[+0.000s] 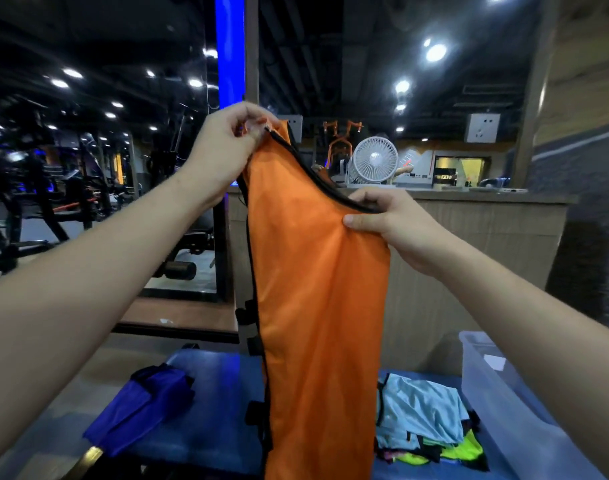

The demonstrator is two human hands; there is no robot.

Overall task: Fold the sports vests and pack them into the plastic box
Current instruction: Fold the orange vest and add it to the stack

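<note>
An orange sports vest [316, 306] with black trim hangs upright in front of me, reaching down past the frame's lower edge. My left hand [223, 147] pinches its top shoulder strap high up. My right hand [389, 223] grips the black-trimmed edge lower and to the right, thumb on the orange cloth. A clear plastic box [497, 410] stands at the lower right. A folded blue vest [140, 410] lies at the lower left. A pile of light blue, yellow-green and black vests [424, 424] sits beside the box.
The vests and box rest on a blue padded surface [209, 427]. Behind it runs a wooden counter [469, 237] with a small white fan [375, 160]. Gym machines fill the dark room on the left.
</note>
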